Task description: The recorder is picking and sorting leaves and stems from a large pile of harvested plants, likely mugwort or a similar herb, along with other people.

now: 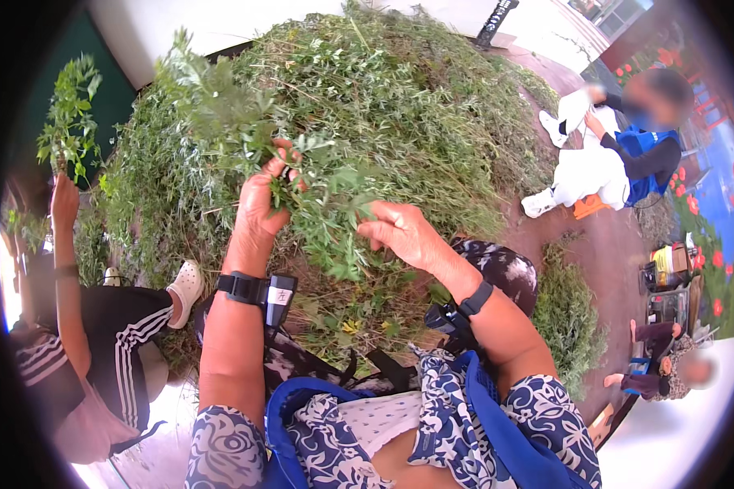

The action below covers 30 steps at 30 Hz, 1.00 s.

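My left hand (268, 189) is closed around the stems of a bunch of leafy green plants (220, 104), which fans out up and to the left, with more leaves hanging to the right. To the right of it, my right hand (394, 229) has thumb and forefinger close together at the edge of the leaves; whether a sprig is pinched between them cannot be told. Behind both hands rises a large heap of cut leafy plants (391, 116). Loose leaves and stems (355, 318) lie below my hands, between my knees.
At the left, a co-worker's hand (65, 198) holds up a leafy sprig (70, 116). A person in a blue vest (642, 153) sits at the upper right. Another person (667, 363) sits lower right. A smaller plant pile (566, 312) lies right of my knee.
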Motion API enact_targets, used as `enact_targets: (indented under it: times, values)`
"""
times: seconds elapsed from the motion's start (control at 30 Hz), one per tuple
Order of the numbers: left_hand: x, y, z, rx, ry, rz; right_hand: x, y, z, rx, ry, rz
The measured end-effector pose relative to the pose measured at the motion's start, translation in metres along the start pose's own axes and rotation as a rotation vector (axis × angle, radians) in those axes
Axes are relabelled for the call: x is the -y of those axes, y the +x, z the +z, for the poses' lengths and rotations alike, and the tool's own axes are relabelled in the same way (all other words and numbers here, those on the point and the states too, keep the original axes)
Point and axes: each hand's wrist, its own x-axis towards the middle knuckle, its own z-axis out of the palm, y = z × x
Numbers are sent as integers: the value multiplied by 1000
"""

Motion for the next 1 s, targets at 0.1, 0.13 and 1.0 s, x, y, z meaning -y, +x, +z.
enact_targets:
  times: [0.1, 0.13, 1.0]
  values:
    - [1, -3, 10, -6, 46, 9, -3, 2, 7, -14, -112, 38]
    - [1, -5, 13, -38, 55, -6, -5, 2, 9, -20, -40, 53]
    - [-76, -63, -26, -505, 306, 397, -216, 201, 64, 54, -1126, -21]
